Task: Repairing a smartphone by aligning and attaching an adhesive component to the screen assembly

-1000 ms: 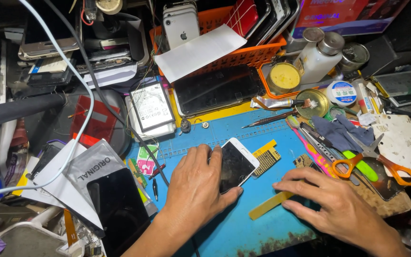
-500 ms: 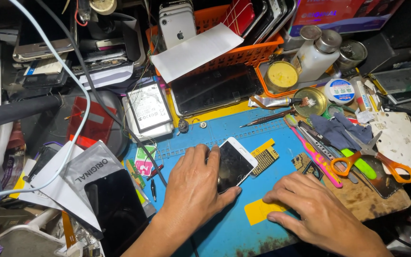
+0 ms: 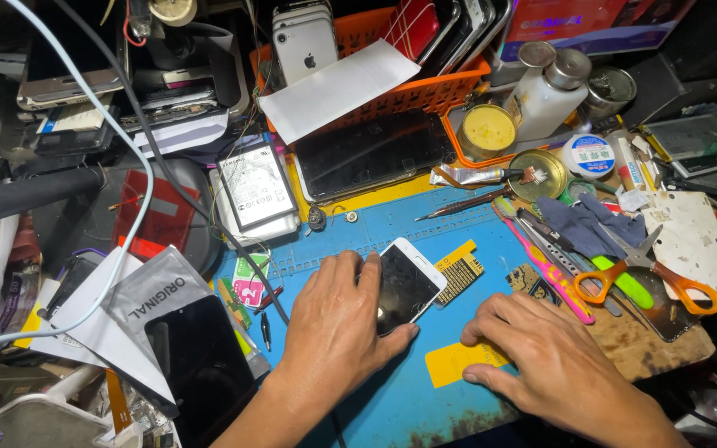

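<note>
A white-framed smartphone point(image 3: 407, 284) with a dark screen lies face up on the blue work mat point(image 3: 458, 220). My left hand point(image 3: 335, 328) rests flat over its lower left part, thumb along its near edge, pinning it to the mat. My right hand point(image 3: 541, 357) lies on the mat to the right, fingertips pressing a flat yellow plastic card point(image 3: 451, 365). A small yellow ribbed piece point(image 3: 462, 270) sits just right of the phone.
Orange-handled scissors point(image 3: 665, 278), pink and green tools point(image 3: 553, 274) and tweezers point(image 3: 466, 203) lie at the right. An orange basket point(image 3: 450, 87) of phones stands behind, with a white bottle point(image 3: 551, 95), tins and a dark screen panel point(image 3: 371, 158). A black phone in a sleeve point(image 3: 197, 365) lies left.
My right hand has slid left and nearer along the mat, taking the yellow card with it and laying it flat. My left hand stays on the phone.
</note>
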